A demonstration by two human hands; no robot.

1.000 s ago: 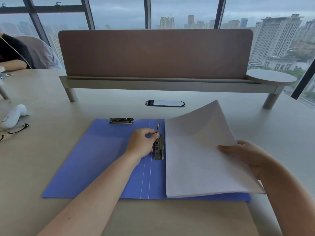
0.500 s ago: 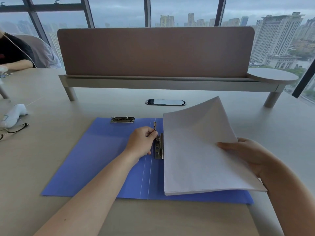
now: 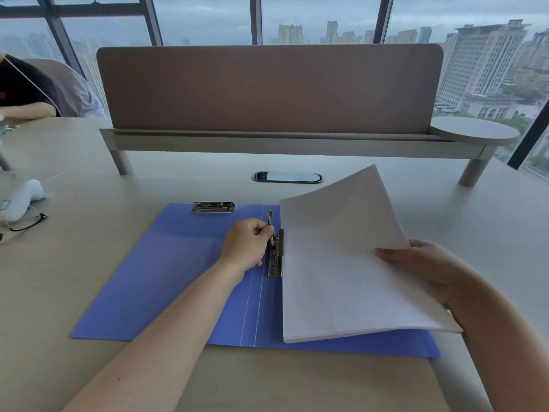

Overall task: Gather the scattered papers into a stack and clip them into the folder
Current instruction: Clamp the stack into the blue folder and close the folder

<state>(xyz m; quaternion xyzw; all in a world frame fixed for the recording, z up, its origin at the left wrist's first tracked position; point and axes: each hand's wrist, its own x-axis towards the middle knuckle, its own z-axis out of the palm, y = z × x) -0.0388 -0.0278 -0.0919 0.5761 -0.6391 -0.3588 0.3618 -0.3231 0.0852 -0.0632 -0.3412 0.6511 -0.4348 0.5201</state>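
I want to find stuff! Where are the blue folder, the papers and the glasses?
blue folder (image 3: 166, 278): head view, bare left flap.
papers (image 3: 335, 263): head view, middle of top sheet.
glasses (image 3: 28, 223): head view, dark frame arm at the desk's left edge.

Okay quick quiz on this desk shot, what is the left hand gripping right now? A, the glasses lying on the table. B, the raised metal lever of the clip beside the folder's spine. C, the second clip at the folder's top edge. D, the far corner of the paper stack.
B: the left hand pinches the lifted lever of the spine clip, while the right hand holds the paper stack over the blue folder.
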